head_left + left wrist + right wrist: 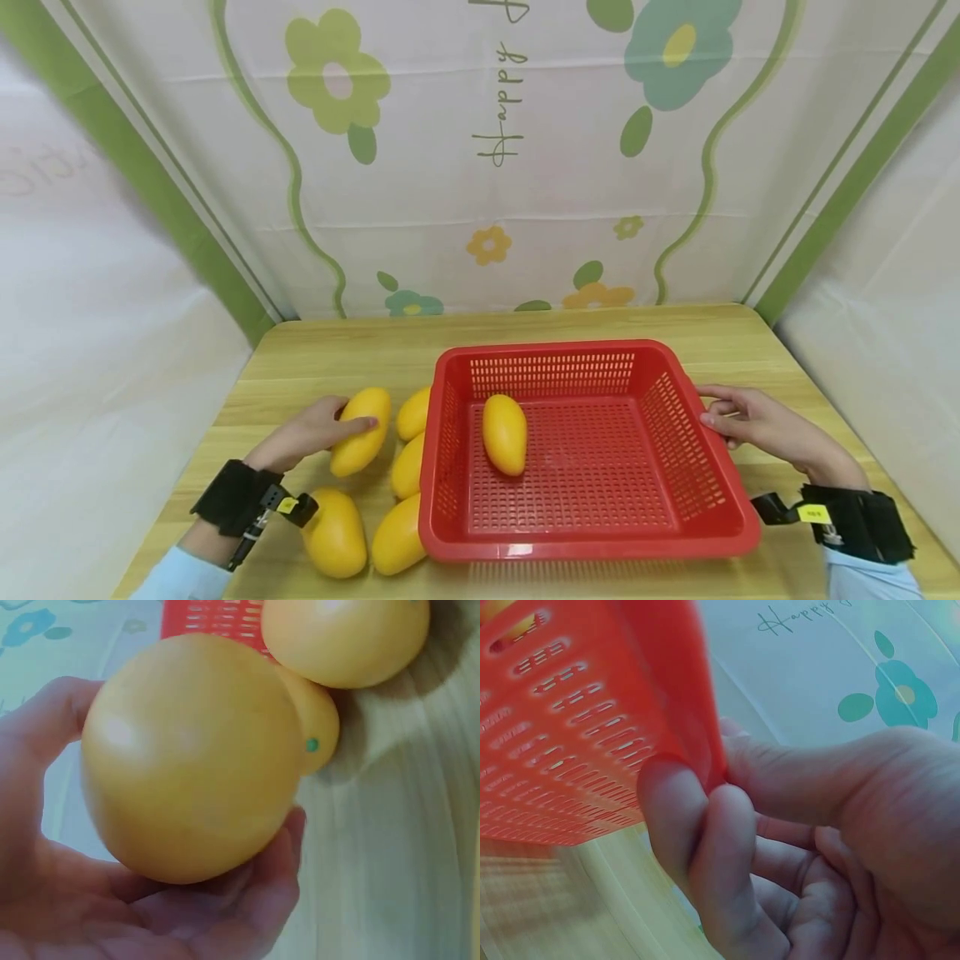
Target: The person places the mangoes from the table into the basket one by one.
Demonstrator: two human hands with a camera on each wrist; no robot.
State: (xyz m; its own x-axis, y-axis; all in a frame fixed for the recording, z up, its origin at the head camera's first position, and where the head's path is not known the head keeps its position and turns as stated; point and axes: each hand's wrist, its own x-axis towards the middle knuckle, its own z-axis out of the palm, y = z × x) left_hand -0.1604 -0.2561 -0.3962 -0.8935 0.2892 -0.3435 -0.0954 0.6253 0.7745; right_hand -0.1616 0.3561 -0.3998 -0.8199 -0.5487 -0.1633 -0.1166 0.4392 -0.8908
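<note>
My left hand [311, 429] grips a yellow mango [362, 452], thumb on one side and fingers curled round the other. In the left wrist view this mango [191, 761] fills the middle, the fingers wrapping its lower side. My right hand [765, 427] pinches the right rim of a red plastic basket [592, 548]; the right wrist view shows the thumb and fingers [724, 847] on either side of that rim. Inside the basket, one mango [506, 435] lies near the left wall.
Left of the basket lie several more mangoes, among them a front one [335, 533] and one against the basket [399, 536]. All stand on a wooden table [360, 342]. A flowered cloth [420, 183] hangs behind, with white cloth walls at both sides.
</note>
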